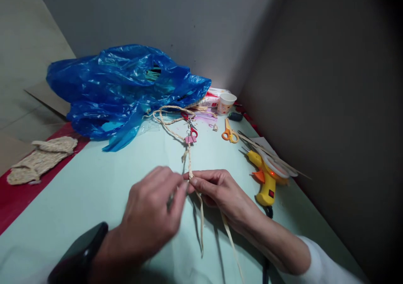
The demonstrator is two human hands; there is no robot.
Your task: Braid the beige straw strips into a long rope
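A pale braided cord (189,160) runs toward me down the middle of the table. Its far part passes a pink binder clip (190,139) and loops back near the blue bag. My right hand (217,187) pinches the braid's near end between thumb and fingers. From that end loose flat strands (202,223) hang toward me, one passing under my right hand. My left hand (154,204), slightly blurred, has its fingertips closed at the same spot; a strand seems to be between them, partly hidden by the fingers. A dark watch is on the left wrist.
A blue plastic bag (126,87) covers the back left. Red-handled scissors (193,131), orange scissors (229,133) and a paper cup (226,103) are at the back. To the right lies a yellow glue gun (267,187) with its light on. Woven slippers (42,158) lie left.
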